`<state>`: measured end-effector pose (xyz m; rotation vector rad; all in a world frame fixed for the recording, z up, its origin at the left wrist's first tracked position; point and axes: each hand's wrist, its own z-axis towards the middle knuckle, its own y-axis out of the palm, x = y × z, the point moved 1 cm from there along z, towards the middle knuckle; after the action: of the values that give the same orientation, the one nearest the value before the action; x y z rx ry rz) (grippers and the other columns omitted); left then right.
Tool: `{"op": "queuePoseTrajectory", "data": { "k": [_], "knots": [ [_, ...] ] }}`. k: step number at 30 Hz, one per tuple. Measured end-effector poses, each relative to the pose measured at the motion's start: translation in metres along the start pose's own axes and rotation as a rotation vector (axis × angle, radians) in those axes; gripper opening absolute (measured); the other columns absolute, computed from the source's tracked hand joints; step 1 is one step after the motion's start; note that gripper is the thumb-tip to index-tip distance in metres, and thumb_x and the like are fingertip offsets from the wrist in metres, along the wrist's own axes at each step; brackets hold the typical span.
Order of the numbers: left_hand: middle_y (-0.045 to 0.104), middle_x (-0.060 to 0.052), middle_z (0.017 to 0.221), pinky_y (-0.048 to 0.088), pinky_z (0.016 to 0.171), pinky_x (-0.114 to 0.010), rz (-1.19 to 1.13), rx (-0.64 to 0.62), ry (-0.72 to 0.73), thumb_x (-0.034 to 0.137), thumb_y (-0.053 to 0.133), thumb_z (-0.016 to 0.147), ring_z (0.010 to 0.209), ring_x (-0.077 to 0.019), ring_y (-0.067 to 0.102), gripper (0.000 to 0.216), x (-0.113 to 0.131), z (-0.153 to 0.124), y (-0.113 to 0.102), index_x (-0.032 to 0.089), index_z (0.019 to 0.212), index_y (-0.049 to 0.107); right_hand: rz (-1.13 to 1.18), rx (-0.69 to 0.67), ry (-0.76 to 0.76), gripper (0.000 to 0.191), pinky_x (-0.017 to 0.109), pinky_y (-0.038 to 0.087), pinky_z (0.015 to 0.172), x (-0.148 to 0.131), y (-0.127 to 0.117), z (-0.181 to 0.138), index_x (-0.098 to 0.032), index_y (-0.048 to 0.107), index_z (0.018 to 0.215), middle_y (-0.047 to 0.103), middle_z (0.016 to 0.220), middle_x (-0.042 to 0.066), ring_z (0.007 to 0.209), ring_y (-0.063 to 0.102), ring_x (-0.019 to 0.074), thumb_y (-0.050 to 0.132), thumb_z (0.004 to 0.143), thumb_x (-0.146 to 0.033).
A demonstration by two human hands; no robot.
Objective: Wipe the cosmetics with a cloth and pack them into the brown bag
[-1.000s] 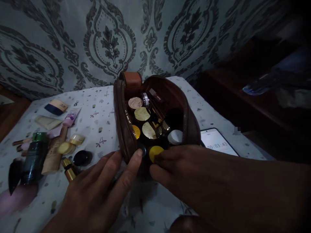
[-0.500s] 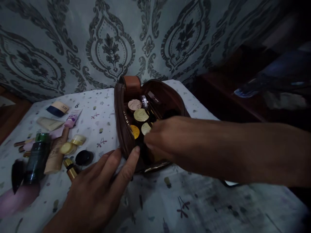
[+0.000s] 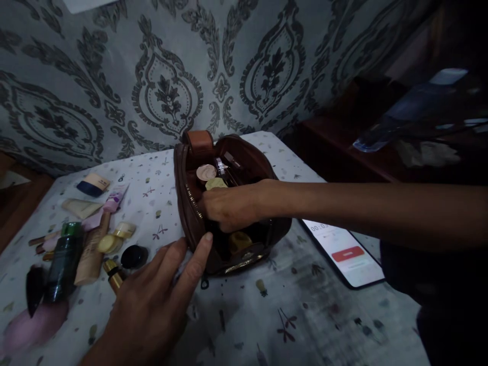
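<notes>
An unzipped brown cosmetic bag (image 3: 180, 198) stands on the patterned cloth. My right hand (image 3: 233, 206) reaches down into it with curled fingers; their tips, and whatever they grip, are hidden. Around that hand inside the bag are a pale round compact (image 3: 206, 173), a yellowish round lid (image 3: 215, 183) partly covered by my fingers, and a gold round item (image 3: 240, 243) near the front. My left hand (image 3: 152, 295) lies with fingers extended, the index fingertip against the bag's near left rim. Close to it are a black round jar (image 3: 134, 257) and a gold-capped small bottle (image 3: 113, 273).
Left of the bag lie a green-capped dark bottle (image 3: 64, 259), a beige tube (image 3: 90, 254), small yellow jars (image 3: 110, 243) and a pink sponge-like item (image 3: 36, 328). A lit phone (image 3: 353, 259) lies to the right. Patterned wall (image 3: 168, 91) rises behind.
My right hand has shifted left and deeper into the bag, covering jars seen before and baring the gold item in front. My left hand stays by the rim. The phone shows more fully.
</notes>
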<state>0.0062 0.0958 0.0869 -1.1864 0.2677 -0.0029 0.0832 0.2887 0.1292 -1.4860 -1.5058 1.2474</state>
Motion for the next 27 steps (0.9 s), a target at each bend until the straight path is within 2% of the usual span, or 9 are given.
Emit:
{"op": "queuePoseTrajectory", "data": {
  "k": [6,9,13,17,19,22,25,27],
  "knots": [
    [0.065,-0.009,0.113,0.055,0.065,-0.022,0.044,-0.043,-0.029,-0.002,0.039,0.056,0.093,-0.0184,0.065,0.111,0.002,-0.001,0.0,0.018,0.159,0.004,0.013,-0.068,-0.003,0.025,0.029,0.049,0.084,0.002,-0.002,0.002,0.002,0.069,0.102,0.071,0.102,0.018,0.096,0.065,0.0226,0.057,0.081,0.002],
    [0.065,-0.009,0.115,0.055,0.065,-0.023,0.077,-0.054,-0.043,-0.002,0.038,0.053,0.094,-0.0194,0.066,0.115,0.003,-0.002,0.001,0.019,0.159,0.0,-0.005,-0.031,0.039,0.022,0.029,0.049,0.076,0.004,-0.005,0.004,0.0,0.071,0.093,0.072,0.096,0.017,0.087,0.065,0.0211,0.053,0.081,0.002],
    [0.066,-0.008,0.116,0.055,0.062,-0.023,0.099,-0.062,-0.052,-0.003,0.038,0.053,0.093,-0.0195,0.068,0.116,0.003,-0.004,0.001,0.023,0.159,0.001,0.104,0.181,0.221,0.024,0.025,0.042,0.061,0.016,-0.015,-0.004,-0.005,0.072,0.093,0.072,0.093,0.014,0.076,0.064,0.0183,0.051,0.081,-0.001],
    [0.066,-0.008,0.123,0.056,0.065,-0.023,0.05,-0.083,-0.088,-0.003,0.039,0.051,0.097,-0.0195,0.069,0.118,0.003,-0.01,-0.001,0.028,0.159,0.002,0.207,0.439,0.223,0.028,0.023,0.041,0.067,0.023,-0.028,-0.02,-0.011,0.072,0.096,0.074,0.095,0.009,0.085,0.064,0.0165,0.049,0.083,-0.001],
    [0.065,-0.007,0.126,0.057,0.069,-0.023,0.0,-0.083,-0.134,-0.002,0.039,0.051,0.1,-0.0193,0.069,0.117,0.004,-0.016,-0.003,0.03,0.159,0.004,0.237,0.501,0.267,0.028,0.023,0.04,0.07,0.021,-0.031,-0.027,-0.011,0.072,0.096,0.074,0.093,0.007,0.086,0.064,0.0164,0.05,0.082,0.0],
    [0.064,-0.007,0.129,0.056,0.068,-0.022,-0.067,-0.037,-0.176,-0.003,0.038,0.053,0.106,-0.0194,0.068,0.115,0.003,-0.03,-0.004,0.03,0.159,0.008,0.319,0.599,0.375,0.025,0.024,0.04,0.069,0.017,-0.029,-0.033,-0.012,0.071,0.102,0.07,0.079,0.003,0.077,0.063,0.0151,0.052,0.087,-0.007],
    [0.064,-0.006,0.128,0.056,0.07,-0.022,-0.093,-0.011,-0.204,-0.006,0.036,0.056,0.109,-0.0193,0.067,0.107,-0.001,-0.046,-0.003,0.03,0.156,0.022,0.379,0.715,0.444,0.025,0.024,0.041,0.069,0.015,-0.025,-0.036,-0.012,0.069,0.108,0.067,0.075,0.001,0.072,0.061,0.0139,0.054,0.088,-0.015],
    [0.066,-0.004,0.121,0.056,0.068,-0.021,-0.119,-0.048,-0.244,-0.007,0.036,0.057,0.102,-0.018,0.069,0.099,-0.005,-0.056,-0.003,0.031,0.149,0.036,0.394,0.771,0.46,0.024,0.025,0.041,0.07,0.015,-0.022,-0.038,-0.012,0.069,0.106,0.067,0.079,0.001,0.074,0.06,0.014,0.056,0.086,-0.016]
  ]
}}
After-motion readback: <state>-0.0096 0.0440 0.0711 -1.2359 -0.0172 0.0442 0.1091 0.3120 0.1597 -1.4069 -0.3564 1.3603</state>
